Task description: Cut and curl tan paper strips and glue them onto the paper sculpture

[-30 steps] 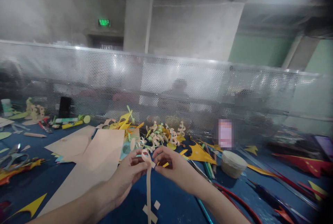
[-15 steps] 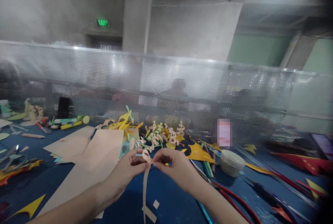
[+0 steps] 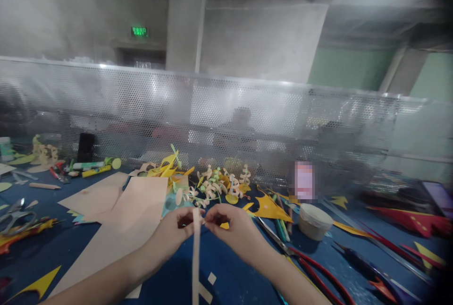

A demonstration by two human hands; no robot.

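A long, narrow cream paper strip (image 3: 196, 258) hangs down between my hands toward the near edge of the view. My left hand (image 3: 179, 224) pinches its upper end between thumb and fingers. My right hand (image 3: 230, 222) meets it from the other side, thumb and fingertips pressed together on the strip's end at the left hand's fingertips. Just behind the hands lies a heap of curled paper pieces (image 3: 212, 184) in cream, green and yellow. Two small cream scraps, one a square (image 3: 212, 278), rest on the blue table below.
Large cream sheets (image 3: 141, 206) lie at left. Red-handled scissors (image 3: 311, 267), a white cup (image 3: 314, 222) and yellow paper (image 3: 272, 208) are at right. Grey scissors (image 3: 17, 217) sit far left. A perforated metal screen (image 3: 159, 102) stands behind the table; people show dimly through it.
The small loop that stood above my fingertips has dropped from sight, and the strip now passes flat in front of them. Both hands have stayed almost in place.
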